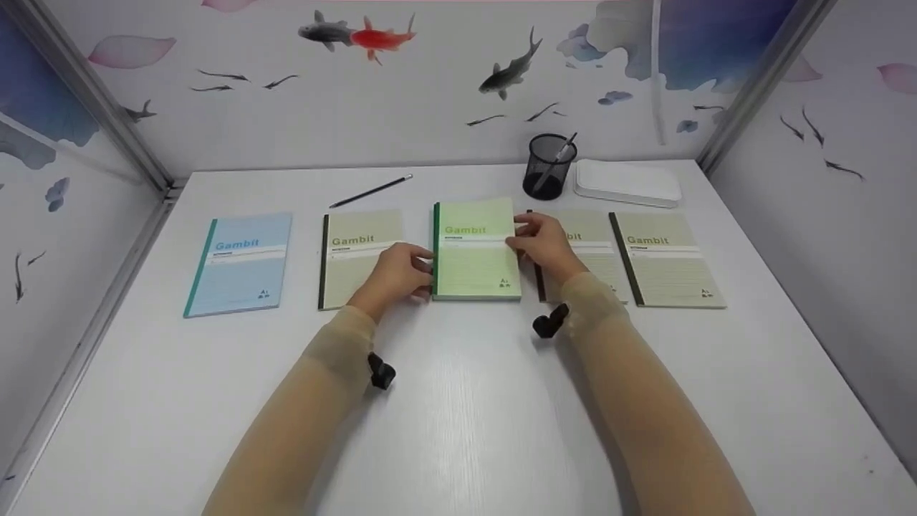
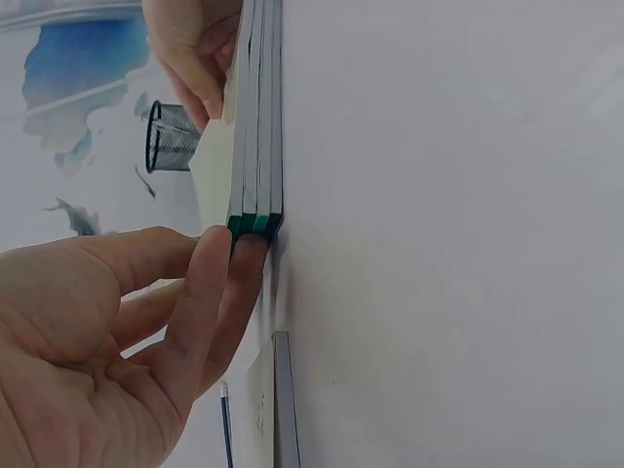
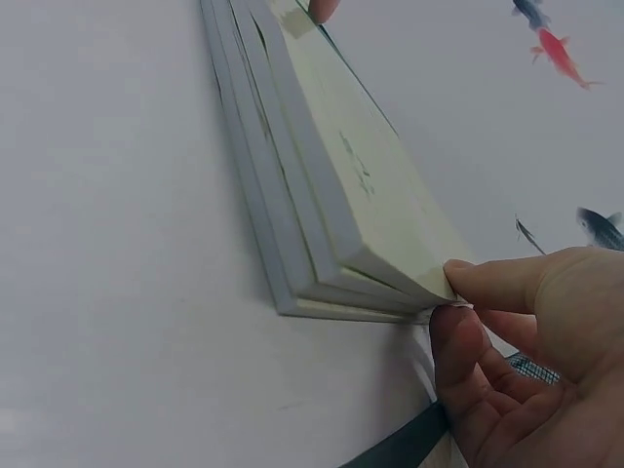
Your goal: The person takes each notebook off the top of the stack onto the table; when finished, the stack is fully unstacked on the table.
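Observation:
A stack of several green Gambit notebooks (image 1: pixel 476 265) lies in the middle of the table, dark green spines to the left. My left hand (image 1: pixel 398 272) is at the spine side, its fingertips touching the spines (image 2: pixel 252 223) in the left wrist view. At the opposite edge, my right hand (image 1: pixel 546 244) pinches the notebook's edge, thumb (image 3: pixel 487 283) on the pale green cover (image 3: pixel 380 185) and fingers beneath. In the right wrist view the upper notebooks' edges fan slightly apart near that pinch.
A blue notebook (image 1: pixel 240 265) and a beige notebook (image 1: pixel 358 276) lie to the left. Two more beige ones lie right, the nearer partly under my right hand, the farther notebook (image 1: pixel 666 269) beyond. Behind are a pencil (image 1: pixel 372 191), a mesh pen cup (image 1: pixel 544 175) and a white box (image 1: pixel 627 183).

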`<move>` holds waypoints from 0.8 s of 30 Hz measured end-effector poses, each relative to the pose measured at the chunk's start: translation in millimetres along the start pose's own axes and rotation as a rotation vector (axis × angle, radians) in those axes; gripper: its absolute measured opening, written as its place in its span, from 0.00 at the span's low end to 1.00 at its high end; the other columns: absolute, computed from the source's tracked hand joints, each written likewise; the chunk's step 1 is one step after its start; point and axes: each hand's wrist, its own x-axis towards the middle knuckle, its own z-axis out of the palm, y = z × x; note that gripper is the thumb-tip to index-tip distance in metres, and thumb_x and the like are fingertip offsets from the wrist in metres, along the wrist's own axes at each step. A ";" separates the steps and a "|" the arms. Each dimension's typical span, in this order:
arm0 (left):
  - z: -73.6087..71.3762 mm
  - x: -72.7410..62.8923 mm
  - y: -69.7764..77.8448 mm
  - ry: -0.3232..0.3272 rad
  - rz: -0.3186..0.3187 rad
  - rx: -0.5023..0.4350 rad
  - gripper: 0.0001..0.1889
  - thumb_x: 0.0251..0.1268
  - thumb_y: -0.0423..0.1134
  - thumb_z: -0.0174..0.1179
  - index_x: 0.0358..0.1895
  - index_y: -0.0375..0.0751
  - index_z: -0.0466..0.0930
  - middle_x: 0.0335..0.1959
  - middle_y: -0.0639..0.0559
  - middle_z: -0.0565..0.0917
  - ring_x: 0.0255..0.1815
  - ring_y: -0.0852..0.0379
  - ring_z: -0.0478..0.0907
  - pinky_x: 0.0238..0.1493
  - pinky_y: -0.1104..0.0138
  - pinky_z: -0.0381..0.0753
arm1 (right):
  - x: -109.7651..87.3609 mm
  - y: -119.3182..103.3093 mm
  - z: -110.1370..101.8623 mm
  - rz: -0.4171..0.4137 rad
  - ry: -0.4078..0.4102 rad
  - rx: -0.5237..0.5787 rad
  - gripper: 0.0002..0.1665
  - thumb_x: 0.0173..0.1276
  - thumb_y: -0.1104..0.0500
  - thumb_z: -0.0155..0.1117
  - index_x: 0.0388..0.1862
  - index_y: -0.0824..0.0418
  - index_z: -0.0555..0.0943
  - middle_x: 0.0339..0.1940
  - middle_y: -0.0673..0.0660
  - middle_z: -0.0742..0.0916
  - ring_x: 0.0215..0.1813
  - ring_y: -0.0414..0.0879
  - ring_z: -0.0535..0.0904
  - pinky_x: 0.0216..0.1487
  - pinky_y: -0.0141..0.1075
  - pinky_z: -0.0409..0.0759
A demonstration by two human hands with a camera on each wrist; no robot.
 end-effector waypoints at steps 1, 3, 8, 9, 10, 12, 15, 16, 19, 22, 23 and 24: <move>-0.2 0.2 0.0 -0.002 -0.001 -0.003 0.25 0.68 0.28 0.65 0.68 0.35 0.76 0.52 0.42 0.84 0.41 0.54 0.86 0.42 0.67 0.89 | -0.6 0.0 -0.3 -0.004 0.001 0.004 0.31 0.69 0.63 0.69 0.71 0.62 0.75 0.52 0.59 0.83 0.37 0.43 0.79 0.34 0.30 0.80; -0.7 0.3 0.2 -0.005 -0.008 -0.011 0.24 0.68 0.29 0.65 0.67 0.35 0.76 0.52 0.42 0.84 0.42 0.53 0.86 0.42 0.67 0.89 | -2.0 0.2 -1.0 -0.013 0.003 0.014 0.31 0.70 0.64 0.68 0.71 0.61 0.75 0.51 0.59 0.82 0.37 0.43 0.79 0.34 0.30 0.79; -1.1 1.1 0.0 -0.016 -0.018 -0.011 0.24 0.69 0.29 0.65 0.67 0.36 0.77 0.53 0.43 0.82 0.46 0.52 0.85 0.43 0.67 0.89 | -6.2 1.3 -6.3 -0.005 0.005 0.036 0.30 0.71 0.63 0.67 0.71 0.57 0.74 0.51 0.58 0.82 0.40 0.45 0.79 0.36 0.32 0.80; -1.0 1.2 0.0 -0.016 -0.017 -0.005 0.24 0.69 0.29 0.65 0.67 0.36 0.77 0.53 0.43 0.82 0.46 0.52 0.85 0.44 0.68 0.89 | -7.1 1.6 -8.1 -0.002 0.005 0.043 0.30 0.71 0.62 0.67 0.71 0.56 0.74 0.52 0.59 0.82 0.40 0.46 0.80 0.37 0.32 0.81; -0.8 1.4 -0.1 -0.017 -0.014 0.005 0.24 0.68 0.29 0.66 0.67 0.36 0.77 0.53 0.43 0.82 0.47 0.52 0.84 0.44 0.68 0.89 | -8.2 2.5 -9.8 0.004 0.003 0.046 0.30 0.72 0.62 0.67 0.72 0.56 0.74 0.53 0.59 0.82 0.41 0.46 0.81 0.37 0.33 0.82; -0.4 1.3 0.2 -0.017 -0.006 0.025 0.25 0.67 0.29 0.66 0.67 0.36 0.77 0.53 0.43 0.82 0.47 0.52 0.84 0.43 0.68 0.89 | -10.5 4.8 -13.6 0.010 -0.003 0.058 0.30 0.72 0.61 0.67 0.72 0.55 0.74 0.55 0.61 0.82 0.42 0.46 0.82 0.38 0.33 0.83; -0.4 1.5 1.2 -0.021 0.005 0.042 0.25 0.67 0.28 0.66 0.67 0.36 0.77 0.53 0.43 0.82 0.45 0.53 0.84 0.42 0.68 0.89 | -15.5 3.0 -22.0 0.051 -0.027 0.109 0.32 0.73 0.62 0.67 0.74 0.54 0.72 0.56 0.61 0.84 0.41 0.45 0.82 0.37 0.34 0.83; -0.6 1.5 1.7 -0.022 0.005 0.047 0.25 0.67 0.28 0.66 0.67 0.36 0.77 0.53 0.43 0.82 0.45 0.53 0.84 0.41 0.68 0.89 | -16.7 3.3 -24.5 0.065 -0.033 0.135 0.32 0.73 0.62 0.67 0.74 0.54 0.72 0.56 0.60 0.84 0.40 0.44 0.82 0.36 0.34 0.82; -1.0 1.6 3.0 -0.032 0.004 0.054 0.25 0.66 0.27 0.66 0.67 0.35 0.77 0.54 0.42 0.82 0.43 0.53 0.85 0.40 0.69 0.89 | -20.8 4.1 -30.9 0.114 -0.039 0.215 0.33 0.72 0.63 0.68 0.74 0.54 0.72 0.50 0.55 0.86 0.35 0.41 0.80 0.35 0.31 0.79; -1.2 0.7 4.3 -0.033 -0.009 0.060 0.25 0.67 0.27 0.66 0.67 0.35 0.77 0.54 0.42 0.82 0.43 0.53 0.85 0.40 0.68 0.89 | -23.7 10.3 -33.5 0.125 -0.024 0.265 0.33 0.72 0.63 0.68 0.74 0.52 0.73 0.47 0.52 0.86 0.32 0.38 0.80 0.33 0.29 0.77; -1.2 0.6 4.6 -0.034 -0.013 0.062 0.25 0.67 0.26 0.66 0.67 0.35 0.77 0.55 0.42 0.82 0.43 0.53 0.85 0.41 0.68 0.89 | -25.4 11.4 -34.2 0.126 -0.021 0.273 0.33 0.72 0.63 0.68 0.74 0.52 0.72 0.48 0.52 0.86 0.32 0.38 0.80 0.33 0.29 0.77; -1.2 0.4 5.0 -0.032 -0.019 0.064 0.25 0.67 0.27 0.66 0.67 0.35 0.77 0.55 0.42 0.82 0.43 0.53 0.85 0.41 0.68 0.89 | -27.3 12.3 -35.2 0.126 -0.019 0.279 0.33 0.72 0.63 0.68 0.74 0.52 0.72 0.49 0.52 0.86 0.33 0.38 0.81 0.33 0.28 0.77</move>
